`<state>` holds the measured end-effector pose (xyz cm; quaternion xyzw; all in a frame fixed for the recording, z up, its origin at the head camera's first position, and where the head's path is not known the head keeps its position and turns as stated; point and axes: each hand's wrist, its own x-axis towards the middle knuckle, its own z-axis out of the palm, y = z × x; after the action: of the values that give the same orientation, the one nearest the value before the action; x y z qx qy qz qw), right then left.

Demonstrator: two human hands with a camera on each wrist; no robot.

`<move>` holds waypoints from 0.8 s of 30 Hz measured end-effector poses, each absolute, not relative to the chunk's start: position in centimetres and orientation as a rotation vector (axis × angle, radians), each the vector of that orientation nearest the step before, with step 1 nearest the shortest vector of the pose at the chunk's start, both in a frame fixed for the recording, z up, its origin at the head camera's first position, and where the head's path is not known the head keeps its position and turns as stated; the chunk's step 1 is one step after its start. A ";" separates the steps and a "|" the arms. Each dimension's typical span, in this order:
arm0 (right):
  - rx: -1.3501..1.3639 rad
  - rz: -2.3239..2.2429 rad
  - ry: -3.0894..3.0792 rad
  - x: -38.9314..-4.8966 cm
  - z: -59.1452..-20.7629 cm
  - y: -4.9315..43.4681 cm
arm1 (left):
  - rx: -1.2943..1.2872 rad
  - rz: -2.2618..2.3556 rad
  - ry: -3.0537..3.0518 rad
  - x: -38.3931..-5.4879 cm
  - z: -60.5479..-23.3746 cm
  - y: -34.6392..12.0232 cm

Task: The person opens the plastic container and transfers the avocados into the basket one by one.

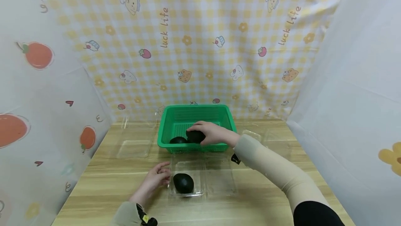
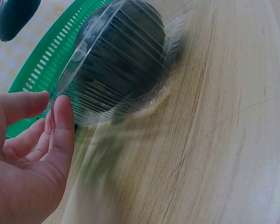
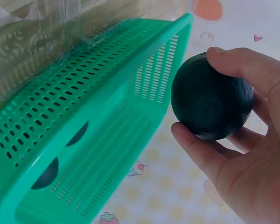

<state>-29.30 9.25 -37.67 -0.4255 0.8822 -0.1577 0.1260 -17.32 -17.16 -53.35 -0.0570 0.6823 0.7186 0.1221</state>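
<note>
My right hand [image 1: 211, 132] holds a dark avocado [image 3: 210, 95] over the green basket [image 1: 230, 121], fingers and thumb around its sides. Inside the basket another dark avocado [image 1: 178, 140] lies by the near wall; two [image 3: 46, 175] show there in the right wrist view. In front of the basket sits an opened clear plastic clamshell box [image 1: 202, 180], its lid folded out to the right. One avocado [image 1: 183, 183] rests in its left half. My left hand [image 1: 156, 176] is at the box's left side, thumb and index fingertip pinching its rim [image 2: 60, 84].
Another clear plastic box [image 1: 134, 147] stands open left of the basket, and more clear plastic boxes [image 1: 275, 146] lie to the right. A patterned cloth [image 1: 200, 62] hangs behind the wooden table [image 1: 103, 180], with white sheets on both sides.
</note>
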 end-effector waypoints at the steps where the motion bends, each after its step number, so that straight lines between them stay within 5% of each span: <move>1: -1.228 -0.464 2.572 -29.6 -37.9 9.2 | -0.167 2.097 1.991 -17.3 -53.4 -17.1; 24: -1.014 -0.541 2.594 -35.0 -39.6 5.5 | -0.158 2.118 1.967 -17.4 -53.6 -17.2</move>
<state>-35.00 5.53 -39.64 -0.3533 0.9037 -0.1885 0.1514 -17.37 -17.21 -53.57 -0.0542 0.6743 0.7261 0.1231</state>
